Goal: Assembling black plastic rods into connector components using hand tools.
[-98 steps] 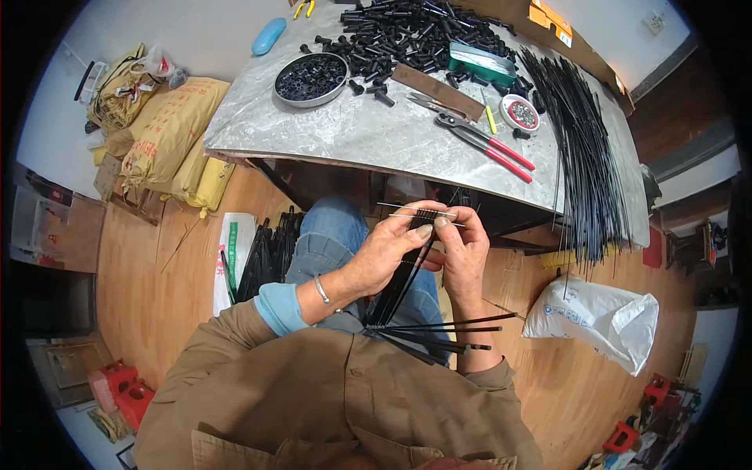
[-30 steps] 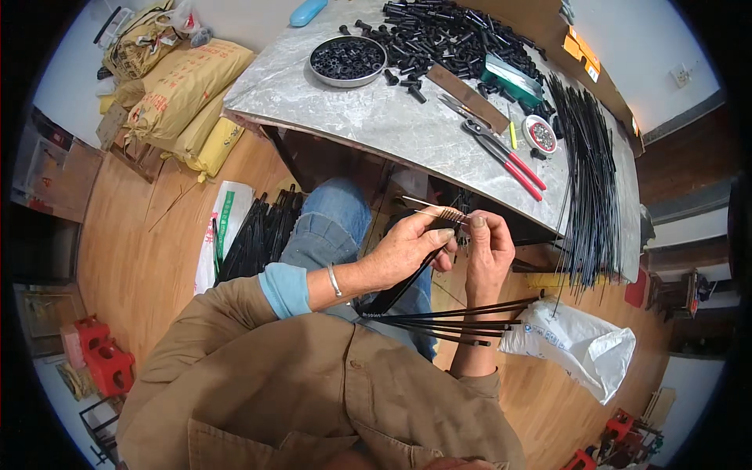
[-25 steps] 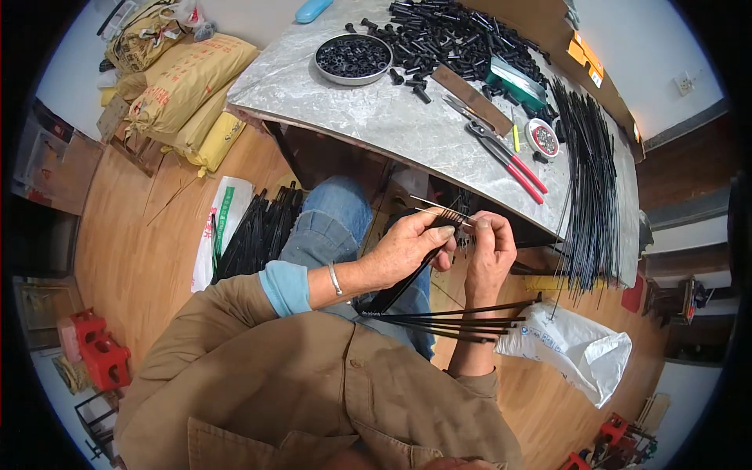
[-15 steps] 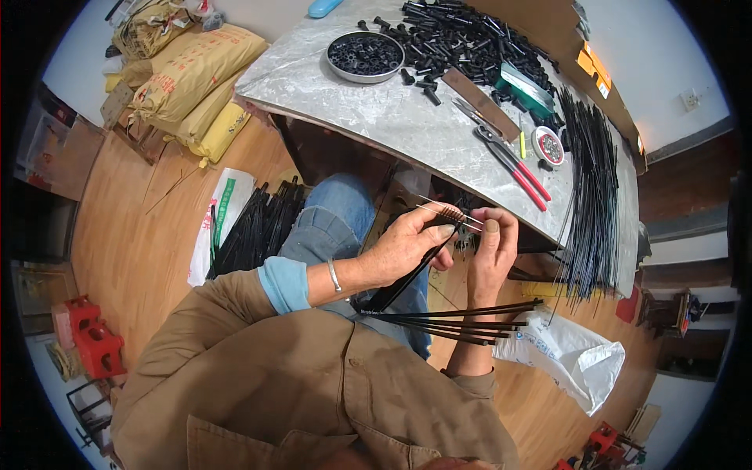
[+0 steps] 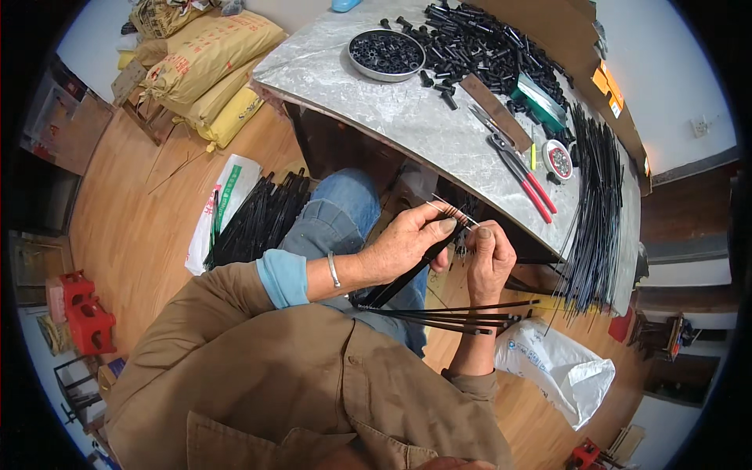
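My left hand is closed on a thin metal rod wound or ringed with a reddish-brown part; whether this is a coil or a row of rings I cannot tell. It sits between thumb and fingers. My right hand pinches at the right end of the same piece, thumb against forefinger. Dark strips run down from under my left hand. Across my lap lies a bundle of black rods, its ends pointing right past my right wrist.
The grey table ahead holds a round dish of small black parts, black flanged pieces, red-handled cutters, a brown bar, and long black wires. More black rods, stacked sacks and a white bag lie around.
The view has shifted slightly, so the table appears further right. My right fingers have closed in more tightly at the end of the ringed piece, and its rod tilts more steeply.
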The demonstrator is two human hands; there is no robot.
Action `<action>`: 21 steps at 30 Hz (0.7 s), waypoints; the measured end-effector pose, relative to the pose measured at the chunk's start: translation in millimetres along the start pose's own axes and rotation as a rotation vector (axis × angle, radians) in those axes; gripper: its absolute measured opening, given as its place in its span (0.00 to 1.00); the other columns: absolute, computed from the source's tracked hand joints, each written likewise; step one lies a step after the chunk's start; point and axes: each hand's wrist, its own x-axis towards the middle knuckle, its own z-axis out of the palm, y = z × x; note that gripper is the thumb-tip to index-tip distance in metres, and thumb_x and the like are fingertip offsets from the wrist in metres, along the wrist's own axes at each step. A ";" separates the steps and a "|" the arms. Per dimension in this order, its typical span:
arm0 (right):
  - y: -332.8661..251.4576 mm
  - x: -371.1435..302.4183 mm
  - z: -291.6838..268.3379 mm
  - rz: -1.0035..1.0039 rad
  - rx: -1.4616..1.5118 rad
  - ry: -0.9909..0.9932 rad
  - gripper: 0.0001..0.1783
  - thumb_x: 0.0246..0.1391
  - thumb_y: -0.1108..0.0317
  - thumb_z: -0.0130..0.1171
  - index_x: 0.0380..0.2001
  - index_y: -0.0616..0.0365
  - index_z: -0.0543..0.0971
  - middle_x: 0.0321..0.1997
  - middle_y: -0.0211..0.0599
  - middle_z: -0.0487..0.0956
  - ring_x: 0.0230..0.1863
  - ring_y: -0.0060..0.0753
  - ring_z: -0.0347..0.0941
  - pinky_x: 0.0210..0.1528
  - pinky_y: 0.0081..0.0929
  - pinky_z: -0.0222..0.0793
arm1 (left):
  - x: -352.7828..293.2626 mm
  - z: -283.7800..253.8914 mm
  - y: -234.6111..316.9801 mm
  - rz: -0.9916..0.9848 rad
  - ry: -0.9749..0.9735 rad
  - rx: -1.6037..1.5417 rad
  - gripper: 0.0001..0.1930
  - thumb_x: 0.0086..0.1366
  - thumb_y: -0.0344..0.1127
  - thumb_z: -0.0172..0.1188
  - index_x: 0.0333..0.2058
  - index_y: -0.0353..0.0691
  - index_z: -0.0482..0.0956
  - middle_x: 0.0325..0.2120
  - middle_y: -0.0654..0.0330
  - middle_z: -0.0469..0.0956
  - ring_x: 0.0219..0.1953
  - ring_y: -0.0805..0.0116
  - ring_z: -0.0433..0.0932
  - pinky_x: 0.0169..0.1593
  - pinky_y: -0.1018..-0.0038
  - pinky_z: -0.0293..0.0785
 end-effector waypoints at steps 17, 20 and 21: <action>27.4 -16.2 -14.7 0.268 0.466 -0.288 0.18 0.59 0.59 0.55 0.43 0.64 0.73 0.37 0.34 0.75 0.39 0.28 0.72 0.47 0.27 0.68 | 2.3 -17.2 7.4 0.315 0.021 0.501 0.10 0.62 0.31 0.54 0.37 0.32 0.79 0.40 0.60 0.72 0.46 0.70 0.69 0.51 0.75 0.64; 12.7 -27.3 -4.2 0.464 0.344 -0.570 0.17 0.51 0.72 0.61 0.45 0.64 0.74 0.41 0.31 0.76 0.43 0.24 0.71 0.49 0.26 0.67 | 5.2 -21.3 13.1 0.391 -0.014 0.695 0.11 0.59 0.32 0.56 0.37 0.34 0.82 0.44 0.58 0.74 0.50 0.65 0.68 0.55 0.70 0.63; 8.0 -29.2 7.9 0.474 0.469 -0.536 0.18 0.49 0.74 0.62 0.45 0.64 0.74 0.43 0.30 0.76 0.45 0.22 0.70 0.49 0.25 0.67 | 7.8 -21.3 14.5 0.394 -0.013 0.699 0.11 0.59 0.32 0.56 0.37 0.34 0.82 0.44 0.58 0.74 0.50 0.65 0.68 0.55 0.70 0.63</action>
